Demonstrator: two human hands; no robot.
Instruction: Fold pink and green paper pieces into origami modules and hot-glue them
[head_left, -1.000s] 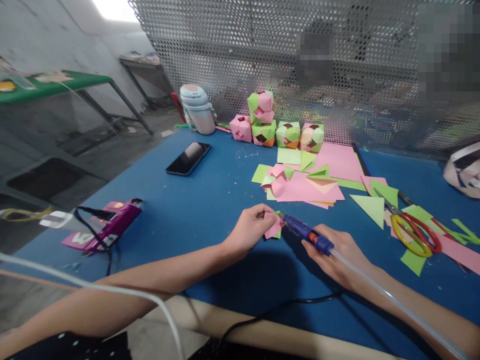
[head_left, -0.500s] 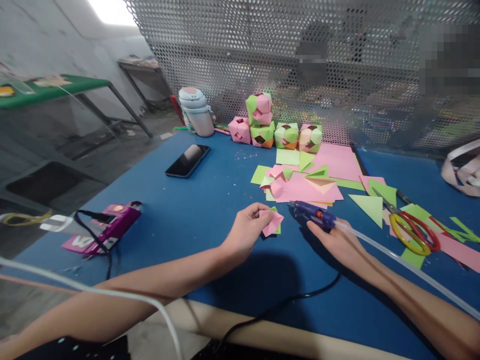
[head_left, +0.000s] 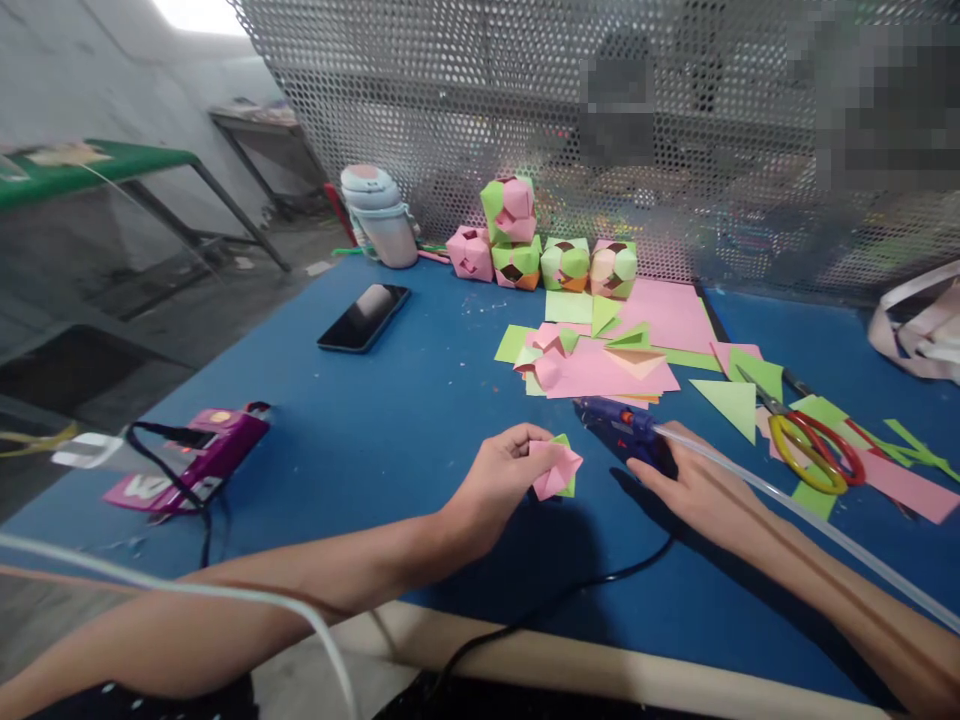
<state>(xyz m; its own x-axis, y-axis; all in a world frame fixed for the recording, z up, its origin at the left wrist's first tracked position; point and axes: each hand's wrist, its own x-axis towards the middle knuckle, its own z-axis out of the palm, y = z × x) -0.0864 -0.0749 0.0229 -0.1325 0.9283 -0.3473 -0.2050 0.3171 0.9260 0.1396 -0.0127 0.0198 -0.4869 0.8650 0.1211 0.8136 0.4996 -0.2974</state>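
Pinched in my left hand [head_left: 499,470] is a small folded paper piece [head_left: 553,470], pink on top with green showing behind it. To its right a dark blue glue gun [head_left: 622,425] points left, low over the table, with a long clear glue stick [head_left: 795,503] running out of its back end. My right hand [head_left: 701,482] is at the gun's handle, thumb stretched out and apart from the body. Its other fingers are mostly hidden behind the gun and the stick.
Folded paper cubes [head_left: 517,262] stand by the perforated metal screen [head_left: 450,110]. Pink and green sheets [head_left: 615,368] and scissors [head_left: 814,450] lie to the right. A phone [head_left: 365,318], a bottle [head_left: 384,220] and a purple power strip [head_left: 214,450] are left. A black cord [head_left: 555,598] crosses the front edge.
My left hand has moved slightly toward me and right with the folded paper piece. My right hand has drawn back a little, so more of the glue gun's handle shows.
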